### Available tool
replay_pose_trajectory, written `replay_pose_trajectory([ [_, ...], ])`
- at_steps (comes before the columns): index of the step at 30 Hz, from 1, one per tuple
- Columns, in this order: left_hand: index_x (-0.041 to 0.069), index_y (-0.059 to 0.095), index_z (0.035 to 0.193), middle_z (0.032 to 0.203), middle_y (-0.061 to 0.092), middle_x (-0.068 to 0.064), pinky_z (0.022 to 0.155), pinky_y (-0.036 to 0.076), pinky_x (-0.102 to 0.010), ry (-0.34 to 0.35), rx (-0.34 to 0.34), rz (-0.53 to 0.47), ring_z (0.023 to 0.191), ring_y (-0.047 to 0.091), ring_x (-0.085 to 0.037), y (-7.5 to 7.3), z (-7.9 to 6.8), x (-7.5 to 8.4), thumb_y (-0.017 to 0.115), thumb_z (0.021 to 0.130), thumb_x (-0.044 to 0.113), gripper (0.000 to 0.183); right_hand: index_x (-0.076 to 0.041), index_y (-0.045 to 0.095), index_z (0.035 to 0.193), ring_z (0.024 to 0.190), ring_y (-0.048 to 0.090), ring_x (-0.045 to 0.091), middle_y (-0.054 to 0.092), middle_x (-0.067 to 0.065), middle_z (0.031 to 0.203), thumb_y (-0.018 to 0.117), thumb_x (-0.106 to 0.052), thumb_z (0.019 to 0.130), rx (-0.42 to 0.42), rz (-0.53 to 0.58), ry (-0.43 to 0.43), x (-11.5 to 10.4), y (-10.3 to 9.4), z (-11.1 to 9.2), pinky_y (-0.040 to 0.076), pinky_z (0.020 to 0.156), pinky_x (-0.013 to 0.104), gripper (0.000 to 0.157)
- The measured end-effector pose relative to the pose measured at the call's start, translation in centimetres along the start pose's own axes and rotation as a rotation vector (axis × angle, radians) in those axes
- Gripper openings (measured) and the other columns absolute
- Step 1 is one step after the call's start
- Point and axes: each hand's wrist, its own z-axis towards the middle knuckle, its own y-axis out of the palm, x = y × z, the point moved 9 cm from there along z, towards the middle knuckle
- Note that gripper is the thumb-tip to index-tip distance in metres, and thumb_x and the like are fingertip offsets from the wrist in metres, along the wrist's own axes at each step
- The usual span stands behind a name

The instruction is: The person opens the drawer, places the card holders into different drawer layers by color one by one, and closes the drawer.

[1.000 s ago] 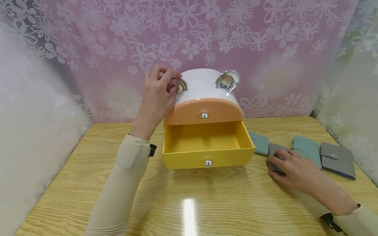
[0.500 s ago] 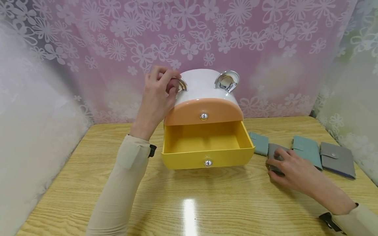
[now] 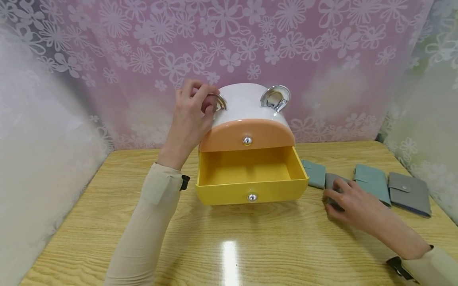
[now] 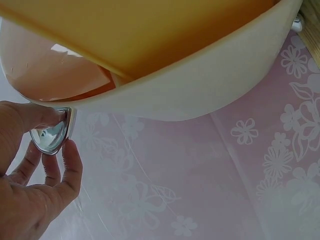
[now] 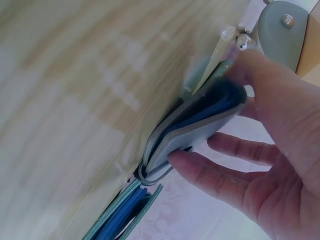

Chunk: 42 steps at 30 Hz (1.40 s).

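Observation:
My left hand (image 3: 189, 119) holds the silver left ear (image 3: 222, 101) of a white-topped drawer box (image 3: 245, 95). In the left wrist view, thumb and fingers pinch that round ear (image 4: 49, 141) from both sides. Below the box's peach upper drawer (image 3: 229, 137), the yellow lower drawer (image 3: 222, 193) is pulled out, and nothing lies inside it. To the right, my right hand (image 3: 363, 207) grips a small grey wallet (image 3: 334, 180) on the table. The right wrist view has the thumb at one edge of this wallet (image 5: 172, 145) and fingers on its cover; a blue inside shows.
A small green wallet (image 3: 315, 174) lies between the drawer and the right hand. Beyond the hand are a larger green wallet (image 3: 372, 180) and a larger grey wallet (image 3: 409, 194) with a snap. A pink floral curtain (image 3: 322, 71) hangs behind the wooden table (image 3: 171, 238).
The right hand's fingers shift slightly at the grey wallet, which stays in place. The left hand keeps its hold on the ear, and the drawer has not moved.

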Motion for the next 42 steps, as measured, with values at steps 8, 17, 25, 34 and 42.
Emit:
replay_pose_trajectory([
  [8, 0.011, 0.068, 0.115, 0.118, 0.054, -0.015, 0.099, 0.037, -0.043, 0.005, 0.002, 0.006, 0.112, 0.053, -0.031, 0.0, 0.0, 0.1, 0.062, 0.096, 0.004, 0.021, -0.011, 0.077, 0.100, 0.072, 0.043, 0.013, 0.055, 0.012, 0.099, 0.064, -0.029, 0.100, -0.009, 0.061, 0.029, 0.9, -1.0, -0.3, 0.041, 0.059, 0.032, 0.022],
  [17, 0.011, 0.068, 0.115, 0.118, 0.054, -0.015, 0.099, 0.037, -0.042, -0.007, 0.000, 0.001, 0.112, 0.053, -0.032, -0.1, 0.1, 0.0, 0.062, 0.096, 0.004, 0.021, -0.015, 0.073, 0.096, 0.070, 0.045, 0.010, 0.053, 0.010, 0.095, 0.029, -0.063, 0.102, 0.091, 0.082, 0.007, 0.9, -1.6, -0.4, 0.041, 0.053, 0.027, 0.066],
  [25, 0.011, 0.067, 0.115, 0.118, 0.053, -0.015, 0.099, 0.039, -0.043, -0.006, -0.003, 0.002, 0.112, 0.053, -0.033, -0.1, 0.0, 0.0, 0.062, 0.095, 0.003, 0.021, -0.005, 0.065, 0.116, 0.078, 0.059, 0.021, 0.062, 0.011, 0.105, 0.049, -0.046, 0.102, 0.078, 0.050, 0.056, 0.8, -2.5, -0.6, 0.046, 0.054, 0.032, 0.046],
  [34, 0.011, 0.067, 0.115, 0.117, 0.054, -0.015, 0.101, 0.039, -0.044, 0.000, -0.001, -0.001, 0.111, 0.053, -0.032, 0.0, 0.1, 0.1, 0.062, 0.095, 0.002, 0.022, 0.000, 0.063, 0.113, 0.075, 0.060, 0.025, 0.064, 0.012, 0.098, 0.085, -0.008, 0.069, 0.074, 0.026, 0.129, 0.8, -3.4, -0.6, 0.050, 0.062, 0.042, 0.050],
  [42, 0.011, 0.068, 0.117, 0.119, 0.052, -0.015, 0.101, 0.041, -0.044, -0.005, -0.006, -0.006, 0.110, 0.053, -0.033, -0.1, -0.1, 0.0, 0.062, 0.095, 0.002, 0.025, -0.005, 0.068, 0.105, 0.066, 0.060, 0.024, 0.065, 0.015, 0.098, 0.093, -0.008, 0.055, 0.059, -0.016, 0.223, 1.2, -3.6, -0.9, 0.040, 0.045, 0.028, 0.056],
])
